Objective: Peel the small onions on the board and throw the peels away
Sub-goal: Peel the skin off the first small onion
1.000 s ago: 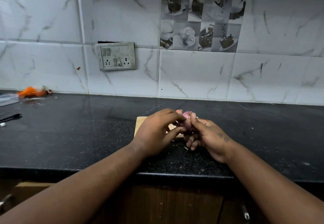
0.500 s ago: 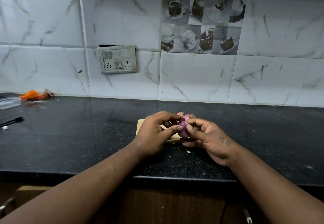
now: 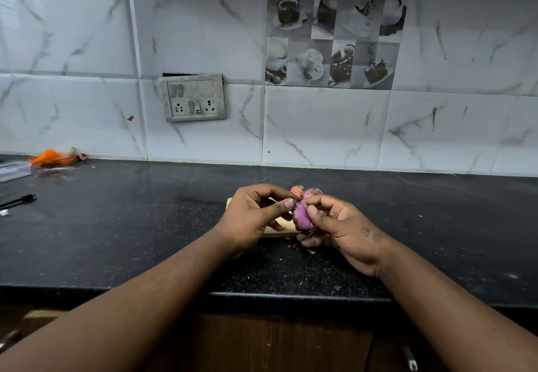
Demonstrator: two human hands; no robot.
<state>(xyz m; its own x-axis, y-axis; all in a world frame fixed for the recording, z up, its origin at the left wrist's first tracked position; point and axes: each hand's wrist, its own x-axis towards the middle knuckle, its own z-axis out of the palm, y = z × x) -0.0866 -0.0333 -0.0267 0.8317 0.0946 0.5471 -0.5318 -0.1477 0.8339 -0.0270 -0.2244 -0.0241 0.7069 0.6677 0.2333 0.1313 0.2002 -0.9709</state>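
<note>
Now | right hand grip pinches onion, long axis near upright | left hand grip just left, nipping its top, probably peel.

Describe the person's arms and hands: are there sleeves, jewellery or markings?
No sleeve shows: the left arm and right arm are bare. The left hand and right hand wear no ring, watch or bracelet. Two small dark tattoo marks sit on the back of the right hand, near the wrist.
</note>
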